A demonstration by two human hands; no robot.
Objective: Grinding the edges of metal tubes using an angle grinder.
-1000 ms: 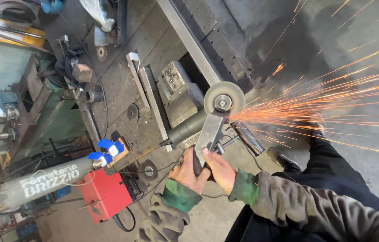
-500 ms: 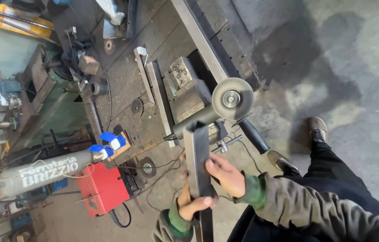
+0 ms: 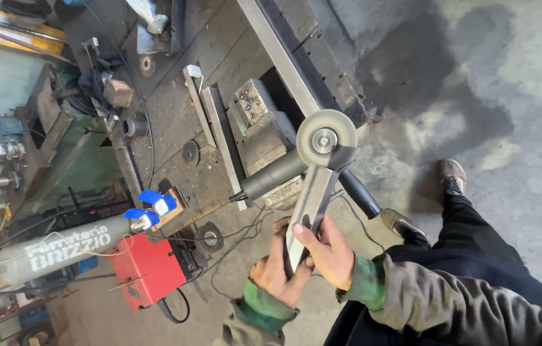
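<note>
Both hands grasp one flat steel bar [image 3: 309, 208] at its near end: the left hand [image 3: 275, 272] is wrapped around it from below, the right hand [image 3: 330, 251] pinches its edge with fingers [image 3: 301, 233] laid along the metal. Beyond the fingertips, the bar's far end meets the grinding disc [image 3: 327, 139] of an angle grinder [image 3: 280, 175] fixed at the workbench [image 3: 175, 96] edge. Left of the hands, on the floor, stands a red welding unit [image 3: 149, 269].

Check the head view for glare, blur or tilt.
Head view: daylight, sharp focus, no motion blur; the metal strip in both hands, left hand and right hand, shows mild sheen; the horizon is strongly tilted; the left-side shelves sit in dimmer shade.
</note>
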